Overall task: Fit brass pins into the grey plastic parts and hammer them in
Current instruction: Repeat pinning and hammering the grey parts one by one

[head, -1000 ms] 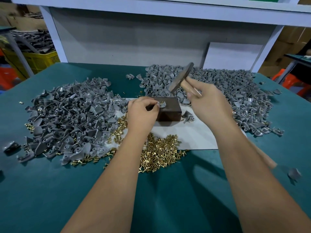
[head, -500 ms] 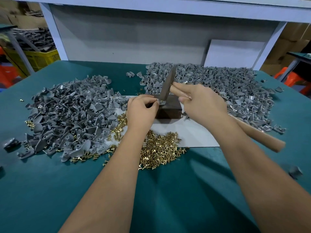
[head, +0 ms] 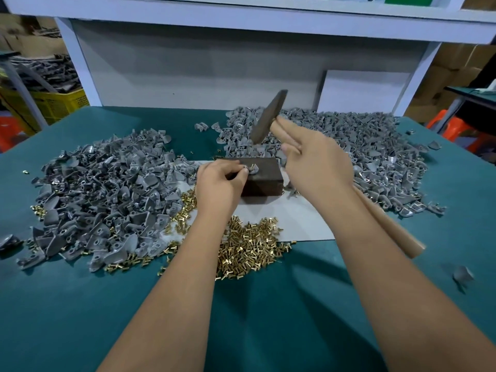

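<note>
My left hand [head: 218,183] pinches a grey plastic part [head: 252,170] with a brass pin [head: 252,166] standing in it, on top of a dark metal block [head: 264,178]. My right hand [head: 319,162] grips a hammer by its wooden handle [head: 389,229], index finger stretched along it. The hammer head [head: 268,116] is raised and tilted above the block, clear of the pin. Loose brass pins [head: 247,248] lie heaped in front of the block. Grey parts lie in a pile on the left [head: 99,197] and a pile on the right [head: 362,151].
The block rests on a white sheet [head: 295,218] on the green table [head: 241,318]. A lone grey part [head: 461,273] lies near the right edge. A white shelf frame [head: 241,20] and back panel close off the far side. A yellow crate [head: 53,103] stands at far left.
Half a second ago the hammer head was down on the part on the block; now it is lifted up and back. My left hand has stayed on the part.
</note>
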Available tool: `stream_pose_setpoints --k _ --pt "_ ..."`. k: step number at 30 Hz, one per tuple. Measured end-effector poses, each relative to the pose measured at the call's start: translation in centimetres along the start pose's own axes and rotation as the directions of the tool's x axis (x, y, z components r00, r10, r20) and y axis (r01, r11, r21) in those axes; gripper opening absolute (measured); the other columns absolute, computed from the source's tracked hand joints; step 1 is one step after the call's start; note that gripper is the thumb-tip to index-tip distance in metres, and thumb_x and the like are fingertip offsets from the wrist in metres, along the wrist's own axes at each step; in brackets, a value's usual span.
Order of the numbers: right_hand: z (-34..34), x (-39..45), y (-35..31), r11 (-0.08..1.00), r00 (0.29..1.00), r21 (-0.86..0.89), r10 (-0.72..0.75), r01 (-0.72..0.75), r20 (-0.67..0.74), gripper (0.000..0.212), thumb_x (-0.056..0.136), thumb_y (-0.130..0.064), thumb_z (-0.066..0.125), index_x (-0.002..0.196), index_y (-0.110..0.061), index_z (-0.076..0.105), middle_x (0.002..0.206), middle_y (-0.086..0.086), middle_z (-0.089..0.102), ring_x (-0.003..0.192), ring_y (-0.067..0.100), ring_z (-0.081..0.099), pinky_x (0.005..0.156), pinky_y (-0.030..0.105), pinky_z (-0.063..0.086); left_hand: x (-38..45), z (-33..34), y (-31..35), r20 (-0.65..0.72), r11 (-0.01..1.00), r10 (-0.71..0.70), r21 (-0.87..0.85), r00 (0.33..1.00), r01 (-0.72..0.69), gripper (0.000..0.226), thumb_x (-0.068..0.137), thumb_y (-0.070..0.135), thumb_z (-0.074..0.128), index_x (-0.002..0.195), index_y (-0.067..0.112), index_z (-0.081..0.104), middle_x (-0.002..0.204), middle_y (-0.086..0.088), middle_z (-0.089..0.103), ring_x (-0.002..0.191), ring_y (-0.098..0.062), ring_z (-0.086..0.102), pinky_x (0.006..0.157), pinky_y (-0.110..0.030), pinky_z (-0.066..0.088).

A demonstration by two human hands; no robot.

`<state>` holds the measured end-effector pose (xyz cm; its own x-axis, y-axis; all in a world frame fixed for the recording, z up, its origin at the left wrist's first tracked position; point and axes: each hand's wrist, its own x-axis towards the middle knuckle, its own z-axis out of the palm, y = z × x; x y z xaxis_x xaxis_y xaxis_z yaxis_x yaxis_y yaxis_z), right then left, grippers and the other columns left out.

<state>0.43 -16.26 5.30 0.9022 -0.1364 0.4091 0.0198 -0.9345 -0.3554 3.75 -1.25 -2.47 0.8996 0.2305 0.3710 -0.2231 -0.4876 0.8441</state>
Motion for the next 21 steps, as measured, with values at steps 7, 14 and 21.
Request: stream_pose_setpoints --k 7,14,21 --pt "0.4 0.0 0.3 1.0 0.998 0.019 -0.006 0.005 0.056 0.045 0.097 -0.035 0.047 0.133 -0.06 0.037 0.12 -0.01 0.066 0.101 0.024 0.064 0.069 0.031 0.046 0.0 -0.1 0.0 0.02 1.0 0.008 0.002 1.0 -0.008 0.02 0.089 0.028 0.069 0.103 0.016 0.077 0.109 0.005 0.071 0.115 -0.022 0.056 0.101 -0.043 0.045" --pt "0.5 0.1 1.0 0.997 0.984 0.071 -0.012 -0.001 0.175 0.043 0.096 -0.033 0.049 0.132 -0.055 0.043 0.117 -0.011 0.066 0.088 0.019 0.063 0.068 0.032 0.05 0.1 -0.1 -0.1 0.019 1.0 -0.012 -0.022 1.0 0.012 0.016 0.089 0.026 0.069 0.101 0.02 0.078 0.103 0.01 0.069 0.113 -0.022 0.057 0.1 -0.044 0.046" --pt "2.1 0.3 4.7 0.943 0.956 0.156 0.289 -0.293 0.053 0.019 0.099 -0.03 0.046 0.115 -0.026 0.054 0.075 -0.007 0.053 0.061 0.011 0.045 0.05 0.025 0.028 0.2 -0.2 0.2 0.043 0.993 -0.078 -0.087 0.996 0.082 0.007 0.089 0.03 0.067 0.091 0.031 0.074 0.104 0.015 0.065 0.115 -0.019 0.052 0.103 -0.045 0.042"
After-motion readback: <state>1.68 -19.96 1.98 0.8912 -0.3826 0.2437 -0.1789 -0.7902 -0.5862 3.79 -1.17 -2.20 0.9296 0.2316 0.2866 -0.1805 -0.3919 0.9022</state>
